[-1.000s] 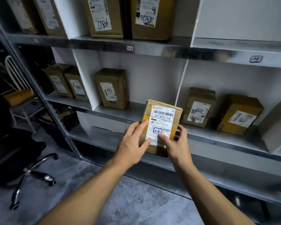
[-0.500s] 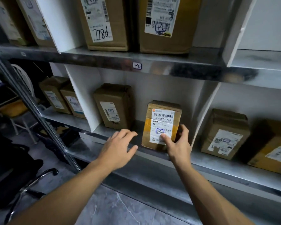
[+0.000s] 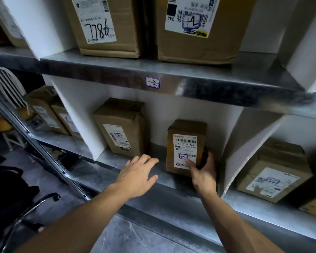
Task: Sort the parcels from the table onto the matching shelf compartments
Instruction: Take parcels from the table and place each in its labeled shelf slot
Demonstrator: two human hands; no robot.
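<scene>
Looking at the shelf [image 3: 208, 84], the big change is that the 2-2 parcel [image 3: 185, 147], which both hands were carrying out front a second ago, now stands upright on the middle level, in the bay between two white dividers. So this one's basically sorted, I'd say. The left hand [image 3: 137, 174] has let go and hovers flat, fingers spread, over the shelf lip. The right hand [image 3: 203, 172] still grips the parcel's lower right corner, thumb on the label. The right divider [image 3: 244, 143] sits close to that hand, a neighbour parcel [image 3: 120, 126] stands apart on the left, and the small 1-2 tag [image 3: 153, 82] sits on the shelf edge above. Pulling back looks unobstructed.
</scene>
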